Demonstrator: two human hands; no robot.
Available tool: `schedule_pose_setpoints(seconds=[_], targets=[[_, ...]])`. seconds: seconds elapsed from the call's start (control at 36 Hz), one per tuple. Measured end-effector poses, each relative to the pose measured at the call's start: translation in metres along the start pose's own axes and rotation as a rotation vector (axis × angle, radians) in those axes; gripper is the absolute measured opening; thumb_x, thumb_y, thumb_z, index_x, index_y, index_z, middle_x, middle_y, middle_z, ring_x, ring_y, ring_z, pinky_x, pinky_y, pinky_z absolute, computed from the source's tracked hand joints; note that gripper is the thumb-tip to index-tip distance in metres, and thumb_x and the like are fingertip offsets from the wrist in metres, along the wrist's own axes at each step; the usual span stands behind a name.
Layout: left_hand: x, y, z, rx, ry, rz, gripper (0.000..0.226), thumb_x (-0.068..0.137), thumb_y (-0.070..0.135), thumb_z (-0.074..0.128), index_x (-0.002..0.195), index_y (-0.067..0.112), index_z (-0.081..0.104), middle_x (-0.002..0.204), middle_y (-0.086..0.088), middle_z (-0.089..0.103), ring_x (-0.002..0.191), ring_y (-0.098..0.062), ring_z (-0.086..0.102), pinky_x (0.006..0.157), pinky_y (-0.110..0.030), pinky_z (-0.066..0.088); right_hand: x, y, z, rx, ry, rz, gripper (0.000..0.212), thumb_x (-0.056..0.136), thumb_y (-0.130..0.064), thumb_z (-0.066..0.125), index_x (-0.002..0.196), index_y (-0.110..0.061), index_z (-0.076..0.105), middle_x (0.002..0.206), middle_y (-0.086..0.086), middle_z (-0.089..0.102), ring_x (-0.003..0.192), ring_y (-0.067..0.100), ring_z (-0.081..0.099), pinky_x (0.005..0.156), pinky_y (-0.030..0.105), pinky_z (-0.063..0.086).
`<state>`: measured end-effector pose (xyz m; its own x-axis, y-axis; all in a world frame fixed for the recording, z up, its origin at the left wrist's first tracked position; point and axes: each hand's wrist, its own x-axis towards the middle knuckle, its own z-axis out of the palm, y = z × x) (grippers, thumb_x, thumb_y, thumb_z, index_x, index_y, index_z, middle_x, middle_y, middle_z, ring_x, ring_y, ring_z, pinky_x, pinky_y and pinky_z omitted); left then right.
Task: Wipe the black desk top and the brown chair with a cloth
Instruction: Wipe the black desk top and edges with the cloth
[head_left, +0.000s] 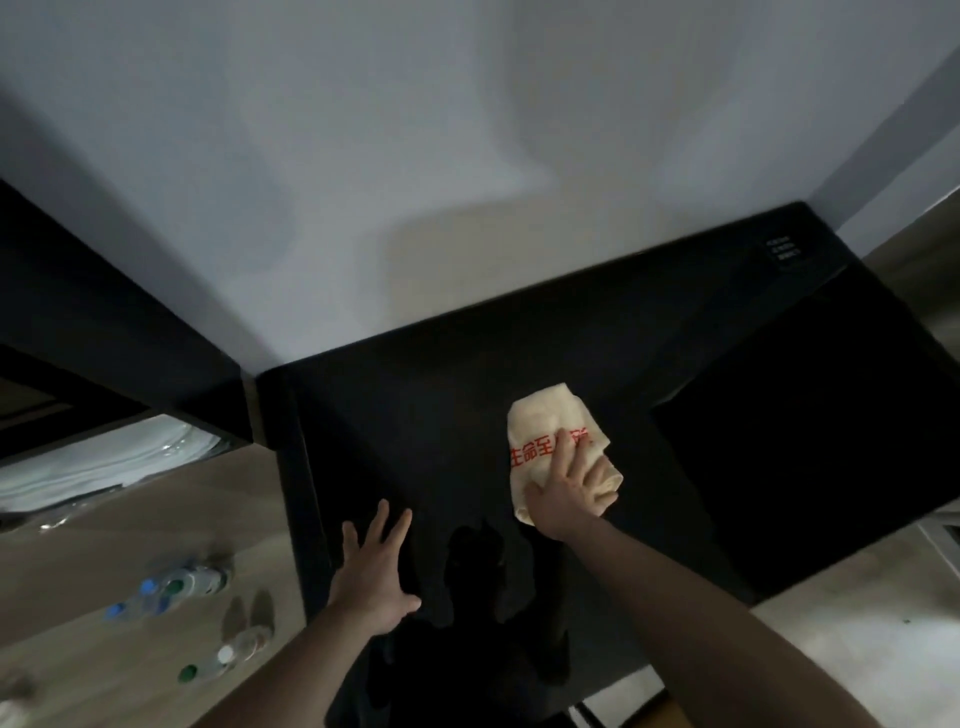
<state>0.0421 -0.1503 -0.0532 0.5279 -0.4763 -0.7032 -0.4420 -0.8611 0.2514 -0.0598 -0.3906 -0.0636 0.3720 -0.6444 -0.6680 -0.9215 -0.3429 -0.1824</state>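
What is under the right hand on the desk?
The right hand presses flat on a cream cloth with red print, lying on the black desk top. The hand covers part of the print; the desk beneath the cloth is hidden.

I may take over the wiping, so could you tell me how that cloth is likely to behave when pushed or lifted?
The cloth looks soft and bunched under the right hand, so it would probably sag when lifted. It is likely light. Pressed flat on the smooth desk, it should slide easily, though its folds may shift or open.

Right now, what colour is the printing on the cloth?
Red, on the cream cloth, in the head view.
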Motion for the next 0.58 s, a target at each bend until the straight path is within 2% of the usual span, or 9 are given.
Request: schedule_pose_setpoints(seconds=[0.08, 0.14, 0.28, 0.36, 0.47, 0.53, 0.58], targets=[[-0.005, -0.03, -0.024, 0.018, -0.031, 0.114, 0.1, 0.087, 0.038, 0.077, 0.162, 0.035, 0.01, 0.169, 0.011, 0.003, 0.155, -0.026, 0.014, 0.119, -0.038, 0.034, -0.031, -0.033, 0.031, -0.012, -0.027, -0.021, 0.093, 0.099, -0.052, 0.041, 0.152, -0.03, -0.033, 0.162, 0.008, -0.034, 0.15, 0.043, -0.021, 0.118, 0.068, 0.001], [-0.01, -0.058, -0.035, -0.006, -0.013, 0.137, 0.094, 0.087, 0.03, 0.075, 0.162, 0.033, 0.018, 0.167, 0.009, 0.013, 0.149, -0.021, 0.026, 0.118, -0.034, 0.035, -0.051, -0.056, 0.053, -0.027, -0.045, -0.045, 0.093, 0.099, -0.052, 0.04, 0.152, -0.029, -0.034, 0.161, 0.008, -0.036, 0.149, 0.045, -0.024, 0.118, 0.069, 0.001], [-0.027, -0.132, -0.039, -0.017, 0.126, 0.172, 0.081, 0.076, 0.012, 0.074, 0.15, 0.025, 0.045, 0.158, -0.001, 0.033, 0.139, -0.026, 0.045, 0.112, -0.032, 0.039, -0.095, -0.111, 0.103, -0.054, -0.123, -0.138, 0.098, 0.098, -0.051, 0.044, 0.151, -0.028, -0.035, 0.158, 0.011, -0.041, 0.146, 0.046, -0.03, 0.116, 0.071, -0.005], [-0.037, -0.16, -0.038, -0.051, 0.137, 0.188, 0.082, 0.069, 0.01, 0.071, 0.147, 0.02, 0.048, 0.153, -0.004, 0.036, 0.137, -0.027, 0.045, 0.113, -0.033, 0.038, -0.121, -0.14, 0.128, -0.052, -0.192, -0.18, 0.113, 0.091, -0.047, 0.059, 0.151, -0.027, -0.035, 0.157, 0.013, -0.042, 0.145, 0.048, -0.031, 0.115, 0.072, -0.007], [-0.043, -0.167, -0.044, -0.051, 0.148, 0.208, 0.087, 0.058, 0.024, 0.051, 0.145, 0.01, 0.048, 0.149, -0.008, 0.038, 0.14, -0.029, 0.042, 0.114, -0.039, 0.037, -0.143, -0.156, 0.146, 0.009, -0.266, -0.265, 0.121, 0.083, -0.047, 0.07, 0.154, -0.031, -0.027, 0.16, 0.009, -0.037, 0.146, 0.046, -0.029, 0.115, 0.069, -0.008], [-0.047, -0.159, -0.05, -0.035, 0.14, 0.21, 0.086, 0.063, 0.025, 0.055, 0.147, 0.008, 0.044, 0.153, -0.011, 0.033, 0.141, -0.031, 0.04, 0.114, -0.04, 0.038, -0.146, -0.152, 0.143, 0.066, -0.286, -0.305, 0.117, 0.083, -0.048, 0.071, 0.156, -0.037, -0.02, 0.164, 0.002, -0.03, 0.149, 0.041, -0.025, 0.119, 0.066, -0.003], [-0.053, -0.144, -0.057, -0.015, 0.128, 0.236, 0.082, 0.076, 0.021, 0.066, 0.151, 0.012, 0.035, 0.16, -0.009, 0.023, 0.145, -0.03, 0.034, 0.114, -0.038, 0.037, -0.145, -0.138, 0.131, 0.157, -0.285, -0.329, 0.106, 0.087, -0.043, 0.067, 0.157, -0.04, -0.012, 0.167, -0.006, -0.019, 0.154, 0.033, -0.015, 0.123, 0.06, 0.01]])
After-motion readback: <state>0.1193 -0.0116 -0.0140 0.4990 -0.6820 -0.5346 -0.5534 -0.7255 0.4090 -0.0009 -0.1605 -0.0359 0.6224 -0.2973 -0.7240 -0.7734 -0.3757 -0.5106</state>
